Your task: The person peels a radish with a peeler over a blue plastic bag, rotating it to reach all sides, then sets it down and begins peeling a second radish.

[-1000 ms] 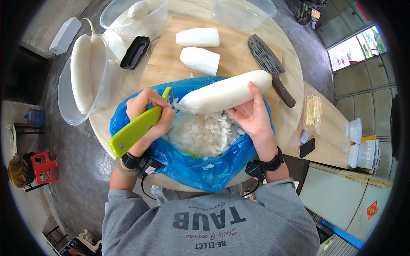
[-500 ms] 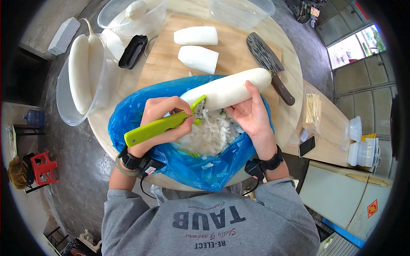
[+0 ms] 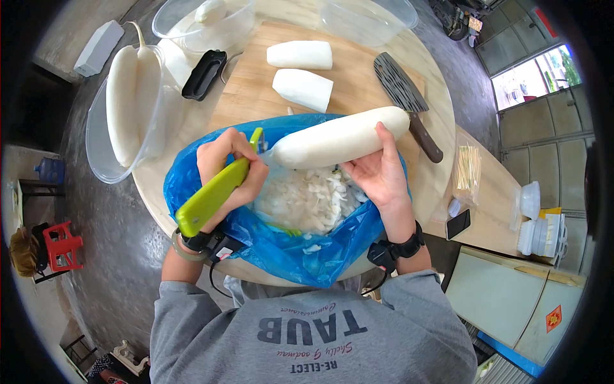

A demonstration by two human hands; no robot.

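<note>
My left hand (image 3: 227,169) is wrapped round a green peeler (image 3: 214,197), whose head is just off the left end of a white radish (image 3: 339,137). The radish lies slanted in my right hand (image 3: 382,168), with the thumb up its near side and the fingers underneath. Below it, a blue plastic bag (image 3: 259,246) stands open with white peelings (image 3: 307,198) inside. Behind the bag, two pale radish pieces (image 3: 299,55) lie on a wooden cutting board (image 3: 249,96).
A dark patterned cleaver (image 3: 400,83) lies at the board's right edge. At the left, a clear tub (image 3: 96,144) holds long radishes (image 3: 123,105), near a black tray (image 3: 203,75). On a side table are a phone (image 3: 458,225) and a pack of skewers (image 3: 468,168).
My left hand has drawn the peeler off the radish, to the left, and tilted it more steeply. The radish has shifted slightly in view, still held in my right hand.
</note>
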